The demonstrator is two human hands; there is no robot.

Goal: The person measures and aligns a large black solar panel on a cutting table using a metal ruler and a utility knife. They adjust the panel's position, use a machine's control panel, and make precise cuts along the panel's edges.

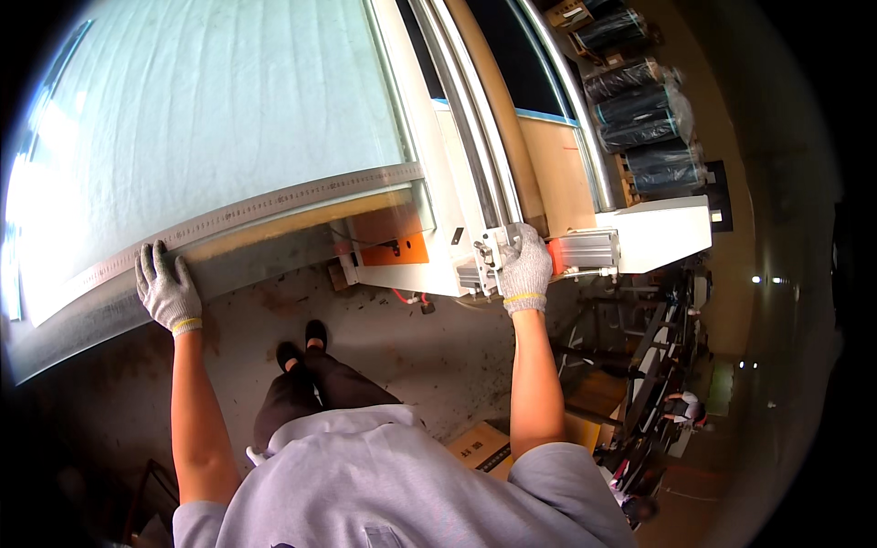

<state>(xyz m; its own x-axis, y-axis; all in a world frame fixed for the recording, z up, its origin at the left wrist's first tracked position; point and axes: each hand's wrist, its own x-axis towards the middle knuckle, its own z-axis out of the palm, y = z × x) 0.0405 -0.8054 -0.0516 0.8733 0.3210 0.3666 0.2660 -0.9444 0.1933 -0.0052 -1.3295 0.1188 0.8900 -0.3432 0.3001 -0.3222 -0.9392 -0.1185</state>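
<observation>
Ruler (274,203) already set at the left hand's (171,294) parted fingertips (158,250), the right hand (528,272) grips a bracket (491,251) (work seemingly unfinished).

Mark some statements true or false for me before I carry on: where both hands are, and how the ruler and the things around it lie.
1. The fingers of the left hand reach over the long ruler. True.
2. The right hand is bare. False: it wears a knitted glove with a yellow band at the cuff.
3. The right hand is at the metal fitting by the near end of the rails. True.
4. The ruler stands upright on the floor. False: it lies flat along the near side of the pale sheet.
5. Dark wrapped rolls show at the upper right of the picture. True.
</observation>
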